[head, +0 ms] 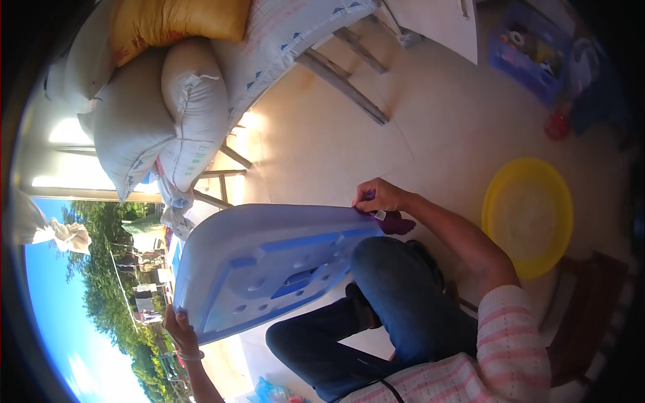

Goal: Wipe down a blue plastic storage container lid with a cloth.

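Note:
A large light-blue moulded plastic piece (pixel 272 267), a tub or a lid, stands tilted before my knees, its recessed and dimpled face towards me. My left hand (pixel 181 330), with a pale bangle at the wrist, grips its lower left corner. At the opposite end, my right hand (pixel 379 195) pinches a purple cloth (pixel 395 222) against the rim. Part of that cloth hangs below the fingers and shows a small white tag. The far side of the plastic piece is hidden.
Stuffed sacks (pixel 196 111) lie piled on a wooden-legged support at the upper left. On the tiled floor are a yellow basin (pixel 528 219) at the right and a blue crate (pixel 529 50) of things at the upper right. A dark wooden chair (pixel 584 312) stands by my right side.

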The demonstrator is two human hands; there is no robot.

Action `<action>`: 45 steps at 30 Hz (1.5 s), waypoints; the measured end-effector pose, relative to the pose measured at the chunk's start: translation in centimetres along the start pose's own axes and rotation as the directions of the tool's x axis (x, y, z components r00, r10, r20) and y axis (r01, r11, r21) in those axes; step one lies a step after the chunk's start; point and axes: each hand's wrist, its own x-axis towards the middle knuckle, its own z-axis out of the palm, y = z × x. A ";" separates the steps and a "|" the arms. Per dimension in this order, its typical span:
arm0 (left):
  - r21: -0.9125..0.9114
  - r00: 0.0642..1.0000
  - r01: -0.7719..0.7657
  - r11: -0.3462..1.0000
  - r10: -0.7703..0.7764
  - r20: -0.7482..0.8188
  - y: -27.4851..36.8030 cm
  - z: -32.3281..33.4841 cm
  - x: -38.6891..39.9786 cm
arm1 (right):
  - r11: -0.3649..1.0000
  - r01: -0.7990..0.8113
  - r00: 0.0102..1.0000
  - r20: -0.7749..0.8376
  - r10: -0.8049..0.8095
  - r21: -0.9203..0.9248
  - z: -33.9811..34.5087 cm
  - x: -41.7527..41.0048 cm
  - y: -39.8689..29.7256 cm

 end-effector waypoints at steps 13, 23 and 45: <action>-0.014 0.999 -0.039 0.999 0.039 -0.020 0.0 -0.1 -1.3 | 0.956 0.247 0.929 0.318 -0.188 -0.155 5.8 3.6 -19.7; 0.064 0.998 -0.055 0.996 0.058 -0.040 -2.3 -0.4 -2.4 | 0.946 0.203 0.902 0.425 -0.081 -0.252 3.6 2.7 -15.3; 0.014 0.999 0.038 0.999 -0.038 -0.006 -2.1 -0.3 -1.6 | 0.809 -0.226 0.951 -0.302 0.063 -0.543 -2.6 -3.6 13.3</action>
